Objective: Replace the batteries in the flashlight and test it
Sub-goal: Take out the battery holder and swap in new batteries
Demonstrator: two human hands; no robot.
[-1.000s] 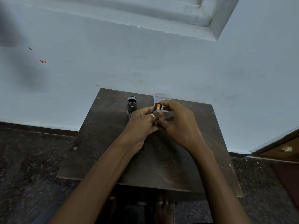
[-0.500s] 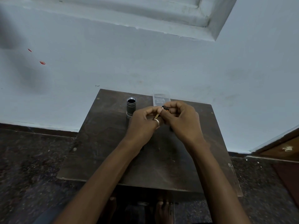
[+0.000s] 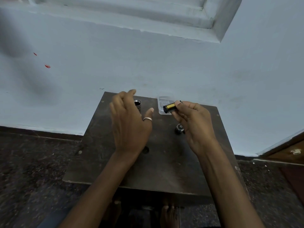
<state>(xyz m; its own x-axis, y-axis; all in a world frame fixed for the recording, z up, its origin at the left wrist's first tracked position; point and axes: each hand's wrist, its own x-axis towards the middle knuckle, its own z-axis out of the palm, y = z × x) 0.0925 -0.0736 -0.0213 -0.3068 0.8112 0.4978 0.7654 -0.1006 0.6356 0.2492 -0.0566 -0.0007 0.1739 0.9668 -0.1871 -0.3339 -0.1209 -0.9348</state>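
Change: both hands were bunched together half a second ago and have now parted. The left hand [image 3: 130, 122] has swung left and the right hand [image 3: 192, 125] has lifted the battery [image 3: 170, 107] into plain view.
Feet [image 3: 167, 214]: bare toes show under the table's near edge.
Table [image 3: 164, 162]: small, dark wood, set on a dark speckled floor [image 3: 32, 162].
Left hand: blurred, back to the camera, fingers straight and loosely spread, holding nothing. A ring [image 3: 147, 118] sits on the thumb.
Cap [image 3: 179, 129]: small dark metal end piece, resting on the table just beside the right palm.
Right hand: thumb and fingertips pinch the battery by one end.
Battery: gold and black, held level above the table, free end pointing left.
Flashlight tube [image 3: 137, 105]: stands upright with its open mouth up, at the table's far left. The left hand partly covers it, and I cannot tell whether they touch.
Plastic pack [image 3: 164, 99]: clear, lying at the far edge behind the battery.
Wall [image 3: 164, 63]: pale blue, with red marks [image 3: 47, 66] at left.
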